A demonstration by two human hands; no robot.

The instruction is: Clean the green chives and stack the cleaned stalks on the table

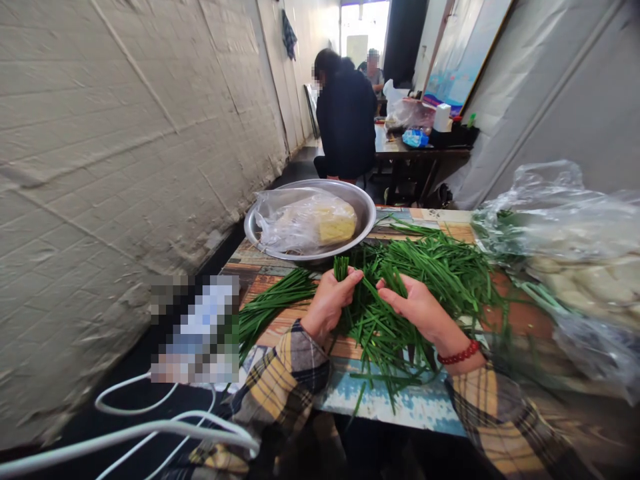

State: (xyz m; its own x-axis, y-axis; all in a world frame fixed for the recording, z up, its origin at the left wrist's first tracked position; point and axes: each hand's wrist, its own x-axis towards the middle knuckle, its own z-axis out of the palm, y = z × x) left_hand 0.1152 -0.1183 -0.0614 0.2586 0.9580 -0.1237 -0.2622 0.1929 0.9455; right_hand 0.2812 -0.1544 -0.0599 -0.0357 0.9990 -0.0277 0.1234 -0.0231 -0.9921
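Wrapped round a small bundle of green chives, my left hand is over the near part of the table. My right hand, with a red bead bracelet at the wrist, pinches a few chive blades just to the right of it. Between and behind both hands spreads a loose heap of chives. To the left, a more even pile of chives lies with its blades lined up. Much of the left bundle is hidden by my fingers.
A metal bowl holding a plastic bag with something yellow stands behind the piles. Clear bags of pale pieces lie at right. White cables run at lower left. A person in dark clothes sits beyond, by another table.
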